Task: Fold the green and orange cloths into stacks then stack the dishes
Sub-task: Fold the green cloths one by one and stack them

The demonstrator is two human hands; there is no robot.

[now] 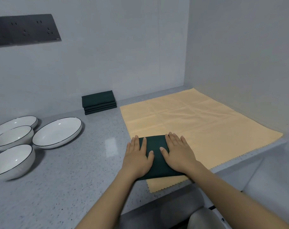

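A folded dark green cloth lies on the near left corner of a spread orange cloth. My left hand presses flat on its left side, and my right hand presses flat on its right side, fingers spread. A stack of folded green cloths sits by the back wall. White black-rimmed dishes stand at the left: a wide plate, another plate behind it, a bowl and a nearer bowl.
The grey speckled counter meets grey walls at the back and right. A dark socket panel is on the back wall. The counter's front edge runs diagonally near my arms; the orange cloth reaches that edge.
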